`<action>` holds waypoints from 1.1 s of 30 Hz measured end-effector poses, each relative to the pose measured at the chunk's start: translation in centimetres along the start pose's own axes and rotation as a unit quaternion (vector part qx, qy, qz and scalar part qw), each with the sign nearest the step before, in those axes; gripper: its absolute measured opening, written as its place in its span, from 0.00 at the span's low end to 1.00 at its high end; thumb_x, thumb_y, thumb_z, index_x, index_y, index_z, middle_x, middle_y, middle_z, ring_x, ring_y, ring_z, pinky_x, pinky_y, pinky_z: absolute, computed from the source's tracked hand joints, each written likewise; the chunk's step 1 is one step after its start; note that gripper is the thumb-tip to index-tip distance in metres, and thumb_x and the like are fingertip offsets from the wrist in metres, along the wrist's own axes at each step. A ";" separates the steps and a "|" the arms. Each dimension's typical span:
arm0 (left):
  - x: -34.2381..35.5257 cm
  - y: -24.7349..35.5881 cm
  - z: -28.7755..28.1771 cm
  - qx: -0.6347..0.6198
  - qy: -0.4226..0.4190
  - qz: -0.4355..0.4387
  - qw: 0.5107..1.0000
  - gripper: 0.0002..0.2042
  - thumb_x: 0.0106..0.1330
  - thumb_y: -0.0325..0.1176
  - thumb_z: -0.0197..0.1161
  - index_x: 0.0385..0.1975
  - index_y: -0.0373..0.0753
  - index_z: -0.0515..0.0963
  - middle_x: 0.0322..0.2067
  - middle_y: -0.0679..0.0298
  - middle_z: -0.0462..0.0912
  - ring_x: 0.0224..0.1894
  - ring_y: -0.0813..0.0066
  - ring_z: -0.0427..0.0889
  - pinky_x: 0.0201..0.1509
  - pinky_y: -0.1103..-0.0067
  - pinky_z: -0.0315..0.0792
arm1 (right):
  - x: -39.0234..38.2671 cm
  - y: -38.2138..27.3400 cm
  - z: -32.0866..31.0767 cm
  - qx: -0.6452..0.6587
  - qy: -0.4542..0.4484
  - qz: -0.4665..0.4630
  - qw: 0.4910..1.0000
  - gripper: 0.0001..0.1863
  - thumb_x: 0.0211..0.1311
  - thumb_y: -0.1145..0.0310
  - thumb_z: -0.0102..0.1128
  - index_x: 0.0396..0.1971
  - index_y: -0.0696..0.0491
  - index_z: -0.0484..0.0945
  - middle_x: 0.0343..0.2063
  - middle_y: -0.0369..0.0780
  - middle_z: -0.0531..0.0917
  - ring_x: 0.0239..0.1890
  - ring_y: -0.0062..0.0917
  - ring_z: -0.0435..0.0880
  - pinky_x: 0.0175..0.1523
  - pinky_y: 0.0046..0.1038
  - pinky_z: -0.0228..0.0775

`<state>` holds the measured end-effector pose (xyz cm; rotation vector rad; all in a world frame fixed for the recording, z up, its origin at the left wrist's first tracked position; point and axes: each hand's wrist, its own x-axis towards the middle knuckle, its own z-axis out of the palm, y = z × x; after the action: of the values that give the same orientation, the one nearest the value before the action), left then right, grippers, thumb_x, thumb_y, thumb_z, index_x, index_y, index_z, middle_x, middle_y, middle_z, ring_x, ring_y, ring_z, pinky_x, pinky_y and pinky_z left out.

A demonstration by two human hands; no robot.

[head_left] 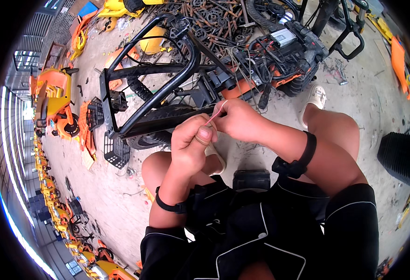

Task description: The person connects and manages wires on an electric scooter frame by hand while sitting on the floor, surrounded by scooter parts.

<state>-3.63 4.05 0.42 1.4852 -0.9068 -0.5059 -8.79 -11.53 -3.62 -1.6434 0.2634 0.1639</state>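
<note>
In front of my lap, both hands work close together on a thin pink-red wire [221, 109]. My left hand [191, 141] is closed round it, thumb on top. The fingers of my right hand [240, 120] pinch the wire just beside the left hand, and a short loop of it arches above them. Just beyond my hands lies a stripped vehicle with a black tubular frame [157, 97]. Loose cables and orange parts surround its silver box [283, 36]. A black tyre [156, 141] shows under the frame.
A heap of rusty metal parts [221, 23] lies beyond the frame. A black plastic crate [116, 152] and a yellow-orange scooter [55, 95] stand at left, with a row of similar vehicles [51, 189] behind. A black ribbed container [401, 156] is at right.
</note>
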 end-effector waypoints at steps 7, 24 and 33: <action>0.9 -0.6 -2.6 -0.147 0.102 -0.012 0.984 0.18 0.72 0.41 0.53 0.23 0.35 0.68 0.21 0.64 0.66 0.21 0.81 0.58 0.24 0.84 0.53 | 0.5 0.4 -1.4 0.101 -0.083 0.003 0.991 0.10 0.64 0.67 0.59 0.36 0.59 0.79 0.30 0.34 0.80 0.28 0.15 0.74 0.35 0.20 0.68; 0.6 0.3 -2.4 -0.084 0.029 -0.021 0.996 0.19 0.71 0.44 0.55 0.26 0.32 0.72 0.25 0.65 0.74 0.27 0.83 0.65 0.30 0.85 0.60 | 1.4 0.6 -0.6 0.082 -0.033 0.000 0.996 0.08 0.58 0.70 0.57 0.30 0.59 0.79 0.25 0.34 0.78 0.26 0.16 0.74 0.31 0.21 0.66; 0.4 -0.1 -3.0 -0.114 0.048 0.008 0.992 0.20 0.71 0.44 0.55 0.25 0.31 0.71 0.25 0.62 0.73 0.27 0.81 0.65 0.31 0.84 0.59 | 1.9 1.2 0.0 0.082 0.007 0.006 0.997 0.07 0.55 0.70 0.59 0.27 0.58 0.79 0.22 0.33 0.77 0.25 0.16 0.74 0.31 0.21 0.65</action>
<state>-1.08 5.59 0.82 1.2825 -0.7584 -0.5052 -7.27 -11.72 -5.24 -1.4809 0.2899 0.1369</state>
